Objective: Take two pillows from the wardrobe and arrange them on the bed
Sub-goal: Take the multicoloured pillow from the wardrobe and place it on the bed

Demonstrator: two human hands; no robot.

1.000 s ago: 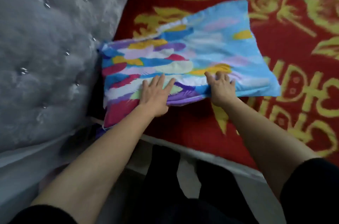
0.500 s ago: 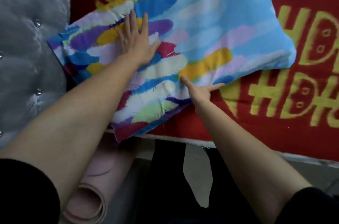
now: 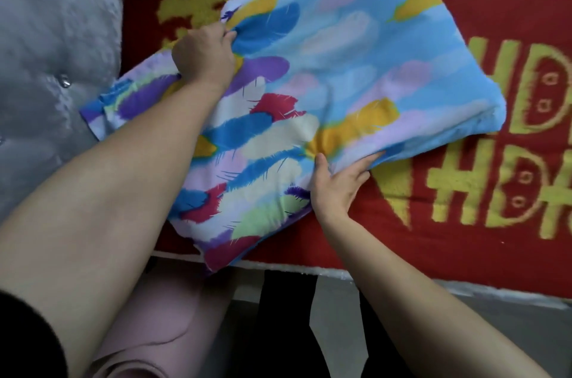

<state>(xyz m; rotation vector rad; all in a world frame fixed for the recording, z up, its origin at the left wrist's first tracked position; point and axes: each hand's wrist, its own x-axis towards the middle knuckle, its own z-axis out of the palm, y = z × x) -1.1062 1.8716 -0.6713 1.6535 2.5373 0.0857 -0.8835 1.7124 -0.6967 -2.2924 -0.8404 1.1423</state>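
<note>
A pillow (image 3: 349,68) in a blue case printed with coloured feathers lies on the bed, its left end against the headboard. My left hand (image 3: 204,55) is closed on a bunch of the case near the pillow's far left edge. My right hand (image 3: 337,185) grips the near edge, thumb on top and fingers tucked under the fabric. The bed is covered by a red blanket (image 3: 464,238) with yellow lettering. Only one pillow is in view.
A grey tufted headboard (image 3: 55,52) with shiny buttons stands on the left. A rolled pink mat (image 3: 161,325) lies on the floor below the bed's corner. My dark trouser legs stand at the bed's near edge (image 3: 402,281).
My left hand went from flat on the pillow to clenched on the case farther up. My right hand now grips the near edge. The pillow's right end has swung away from me.
</note>
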